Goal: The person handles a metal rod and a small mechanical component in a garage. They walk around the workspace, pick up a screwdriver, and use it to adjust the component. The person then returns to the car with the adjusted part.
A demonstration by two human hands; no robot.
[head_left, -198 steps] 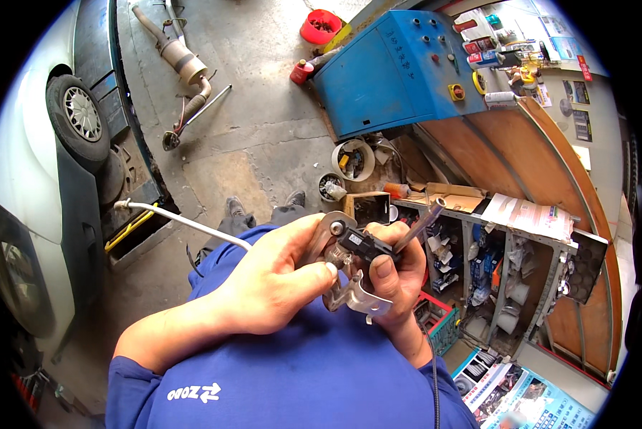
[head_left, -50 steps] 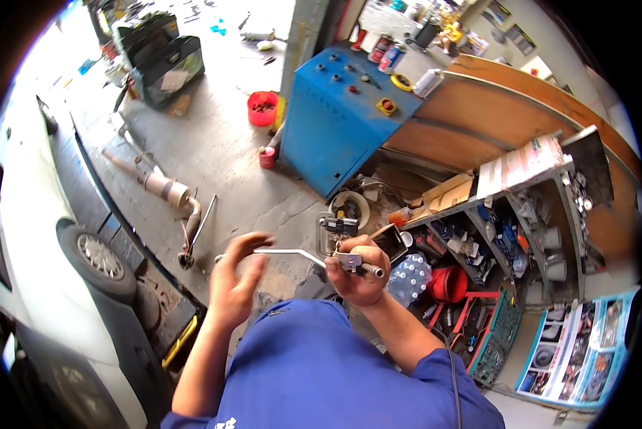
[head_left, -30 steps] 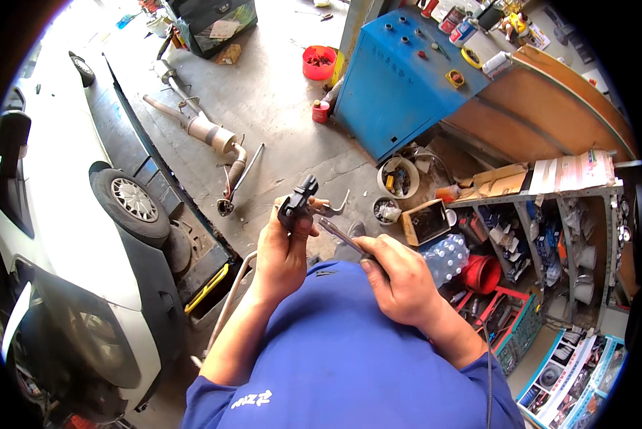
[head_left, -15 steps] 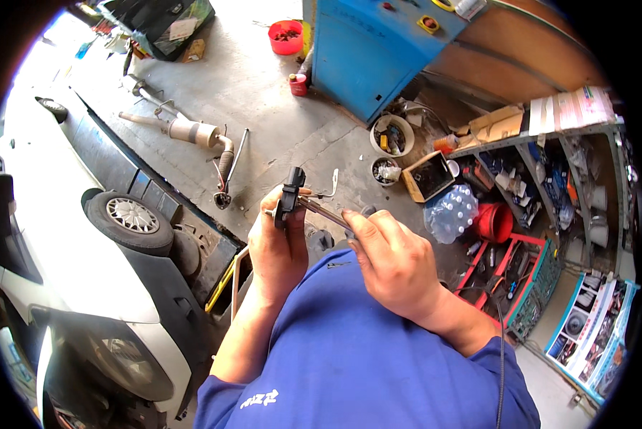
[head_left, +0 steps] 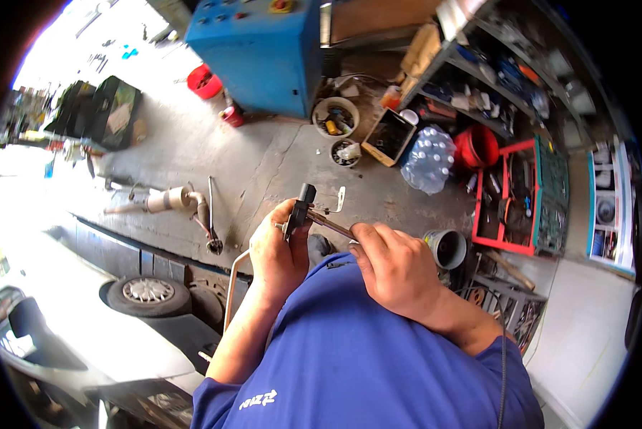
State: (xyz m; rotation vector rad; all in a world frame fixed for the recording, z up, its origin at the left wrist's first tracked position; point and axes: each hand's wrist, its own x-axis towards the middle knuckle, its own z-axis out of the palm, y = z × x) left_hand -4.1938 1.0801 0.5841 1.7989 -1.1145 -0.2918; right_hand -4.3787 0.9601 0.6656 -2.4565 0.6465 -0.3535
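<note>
My left hand (head_left: 276, 247) is closed around a small black plastic part (head_left: 301, 209), perhaps a sensor or connector, held upright between thumb and fingers. My right hand (head_left: 399, 268) grips a slim metal rod-like tool (head_left: 331, 226). The tool's far end meets the side of the black part; its exact tip is hidden. Beside the part, a thin pale metal bracket (head_left: 341, 200) with a bent arm sticks out beyond my left fingers. What it attaches to cannot be made out.
An exhaust pipe with muffler (head_left: 169, 200) lies on the floor. A light car (head_left: 85, 300) and wheel (head_left: 149, 293) stand left. Ahead are a blue cabinet (head_left: 256, 68) and parts buckets (head_left: 336, 118); right, bottles (head_left: 428, 161), a red tool cart (head_left: 507, 196) and shelving (head_left: 471, 71).
My view has swung right, so the surroundings sit differently and a grey bucket shows at the right. Both hands keep their holds; the black part has tilted slightly.
</note>
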